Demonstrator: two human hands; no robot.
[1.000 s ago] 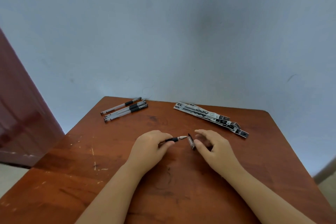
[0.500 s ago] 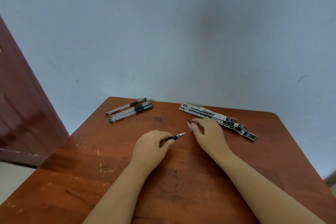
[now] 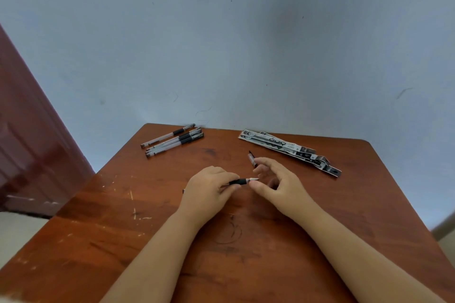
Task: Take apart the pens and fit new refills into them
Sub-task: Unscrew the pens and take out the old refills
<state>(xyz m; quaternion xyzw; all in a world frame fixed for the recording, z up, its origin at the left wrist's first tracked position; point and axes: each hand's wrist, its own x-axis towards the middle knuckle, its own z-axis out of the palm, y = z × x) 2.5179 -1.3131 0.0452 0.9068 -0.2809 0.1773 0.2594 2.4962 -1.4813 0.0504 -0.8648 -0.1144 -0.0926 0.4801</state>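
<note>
Left hand grips pen (barrel mostly hidden); right hand loose, cap beside fingertips.

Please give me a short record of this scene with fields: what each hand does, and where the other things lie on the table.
left hand: grips a pen, tip toward the right hand
right hand: fingers loosely curled, holding nothing, beside the pen tip
cap: on the table, just beyond the right hand
spare pens: far left corner
refill packs: far right
</note>
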